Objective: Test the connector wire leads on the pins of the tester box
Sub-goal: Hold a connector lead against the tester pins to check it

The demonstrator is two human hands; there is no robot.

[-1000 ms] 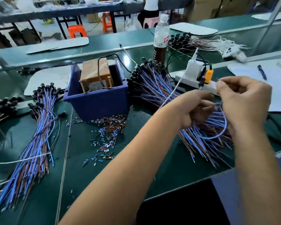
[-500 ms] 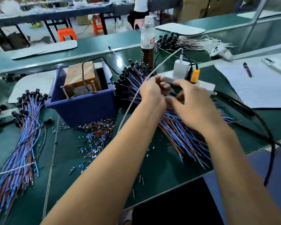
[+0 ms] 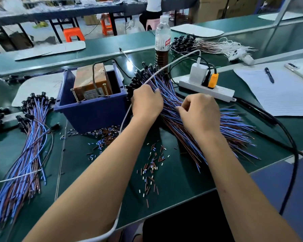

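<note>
Head view, only cam here. Both hands are now down on the untested bundle of blue/brown connector leads lying right of the blue bin; a sec ago they were lifted clear of it w/ a blue lead looped between them, right hand up near the power strip. Half a sec ago they were already coming down onto the pile, so this is the reach for the next piece.

Left hand sits at the connector end of the bundle, fingers curled into the wires, seems to pinch a few leads by the black connectors; exact grip hidden behind the knuckles. Right hand is mid-bundle, fingers bent and digging between strands, prob. separating one lead, can't tell if it has one clamped yet.

Tester box = tan taped unit inside the bin, w/ two upright metal pins at its near edge; nothing touches the pins now. Both hands are beside the bin, not over it.

Meaning: judging by that, no test contact is happening at this instant; it's the pick/sort step before one. Next needs one lead freed from the tangle, then its bare ends brought left to the pins.

Other stuff: second bundle far left on the green mat, likely the done pile; cut insulation bits scattered between the forearms; a white cable arcs over the left hand to the charger; bottle behind the pile; paper sheet w/ pen at right
</note>
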